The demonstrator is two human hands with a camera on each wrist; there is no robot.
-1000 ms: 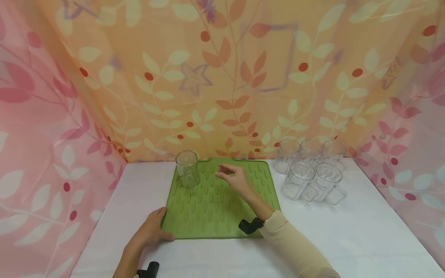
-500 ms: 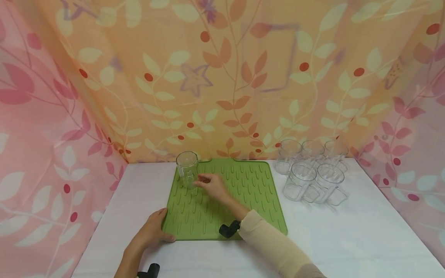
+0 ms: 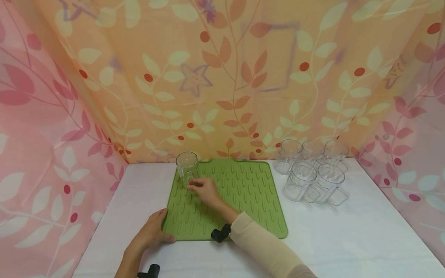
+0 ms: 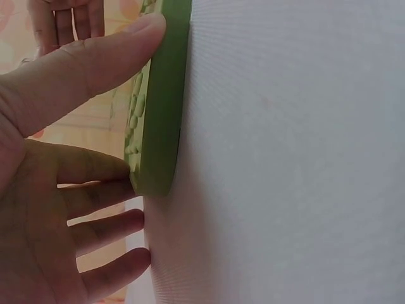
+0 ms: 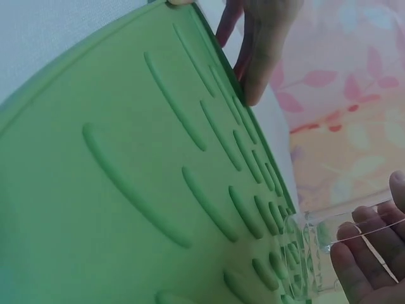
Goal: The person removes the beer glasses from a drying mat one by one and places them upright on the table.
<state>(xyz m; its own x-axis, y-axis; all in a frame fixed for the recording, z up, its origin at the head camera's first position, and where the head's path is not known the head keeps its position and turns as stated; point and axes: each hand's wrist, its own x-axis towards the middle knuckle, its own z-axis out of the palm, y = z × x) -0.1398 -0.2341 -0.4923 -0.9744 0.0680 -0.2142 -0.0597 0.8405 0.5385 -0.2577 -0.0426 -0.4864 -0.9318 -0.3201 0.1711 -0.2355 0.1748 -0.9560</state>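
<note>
A clear glass mug (image 3: pixel 187 164) stands upright on the back left corner of a green ridged mat (image 3: pixel 243 200). My right hand (image 3: pixel 206 193) is at its handle, thumb and fingers pinching it. In the right wrist view, the fingers (image 5: pixel 373 247) of that hand overlap the mug's clear glass (image 5: pixel 307 247). My left hand (image 3: pixel 151 229) rests at the front left corner of the mat. In the left wrist view its thumb (image 4: pixel 95 69) lies across the mat's front edge (image 4: pixel 166 95), while straight fingers touch the side edge and the tabletop.
Several more clear glass mugs (image 3: pixel 300 179) stand close together on the white tablecloth (image 3: pixel 347 239), right of the mat. Patterned pink and orange cloth (image 3: pixel 222 77) hangs behind and at both sides of the table.
My right hand has moved left and slightly down, from above the middle of the mat to the mug's handle. The mug and my left hand have stayed in place.
</note>
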